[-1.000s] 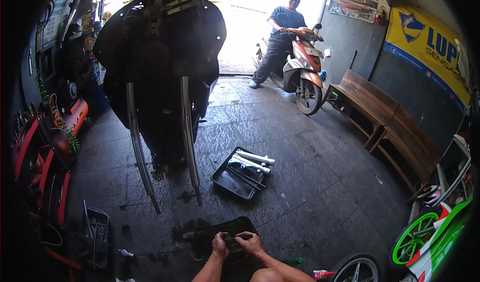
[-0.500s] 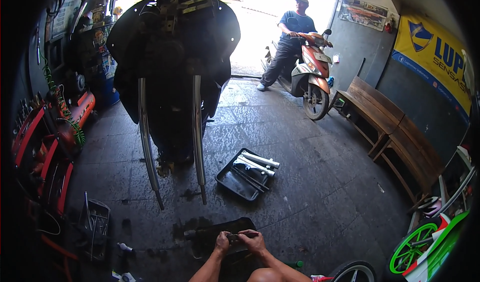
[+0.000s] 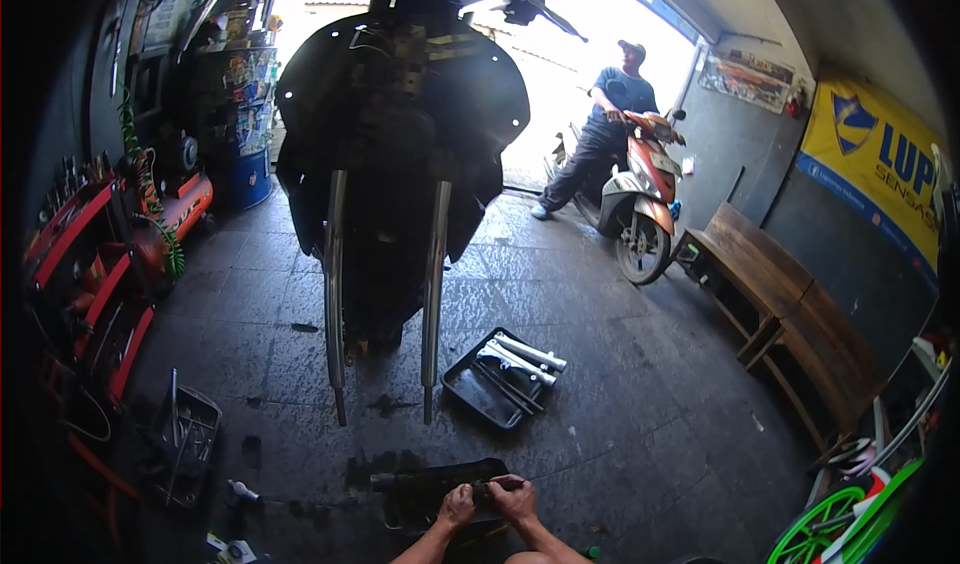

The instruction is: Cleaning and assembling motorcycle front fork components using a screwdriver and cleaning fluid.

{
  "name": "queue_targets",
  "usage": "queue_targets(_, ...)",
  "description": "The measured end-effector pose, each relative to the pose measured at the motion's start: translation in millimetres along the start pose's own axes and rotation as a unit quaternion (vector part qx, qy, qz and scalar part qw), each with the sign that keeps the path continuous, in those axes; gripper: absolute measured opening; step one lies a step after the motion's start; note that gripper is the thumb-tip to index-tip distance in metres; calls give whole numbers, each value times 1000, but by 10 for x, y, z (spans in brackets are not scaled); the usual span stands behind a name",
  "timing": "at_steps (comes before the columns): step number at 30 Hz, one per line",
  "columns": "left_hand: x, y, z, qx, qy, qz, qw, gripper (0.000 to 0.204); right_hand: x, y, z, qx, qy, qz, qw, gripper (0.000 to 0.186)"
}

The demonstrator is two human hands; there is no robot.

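Close together over a dark shallow tray [image 3: 398, 509] on the floor are my left hand [image 3: 457, 507] and my right hand [image 3: 514, 501]. Both have their fingers closed around a small dark part held between them. It is too dark and small to name. Beyond them stands a stripped motorcycle [image 3: 400, 144], its two bare fork tubes [image 3: 432, 294] pointing down toward me. To the right of the forks, a second black tray [image 3: 470, 396] holds silver fork legs [image 3: 530, 356] and thin dark rods.
A tool tray [image 3: 208, 454] and a small white bottle [image 3: 242, 490] lie at left, near a red tool rack [image 3: 85, 309]. An orange compressor [image 3: 185, 209] stands behind. At right are wooden benches [image 3: 775, 289] and a green wheel [image 3: 820, 529]. A person [image 3: 615, 114] straddles a red scooter [image 3: 650, 179].
The view has tilted and turned slightly left, so the motorcycle and scooter sit lower and further right. My hands stay together over the tray, still closed on the dark part.
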State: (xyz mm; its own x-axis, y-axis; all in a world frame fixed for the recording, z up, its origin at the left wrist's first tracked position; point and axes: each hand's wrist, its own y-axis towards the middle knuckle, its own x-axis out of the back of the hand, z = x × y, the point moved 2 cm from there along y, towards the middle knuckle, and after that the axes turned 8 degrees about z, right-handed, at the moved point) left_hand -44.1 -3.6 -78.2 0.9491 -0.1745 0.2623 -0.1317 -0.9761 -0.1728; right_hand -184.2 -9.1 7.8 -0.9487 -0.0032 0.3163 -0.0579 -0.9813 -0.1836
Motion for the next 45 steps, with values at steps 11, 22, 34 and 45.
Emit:
queue_targets(11,-81,171,369,169,-293,-59,939,37,-77,29,-224,9,-181,-1,983,25)
queue_targets(22,-202,63,252,286,-536,-66,791,42,-185,-272,-91,44,-12,69,997,25)
queue_targets(34,294,100,-152,205,-616,99,754,56,333,-78,452,47,-9,114,992,16)
queue_targets(45,241,9,-60,208,-506,112,829,49,137,-251,700,224,-225,196,928,20)
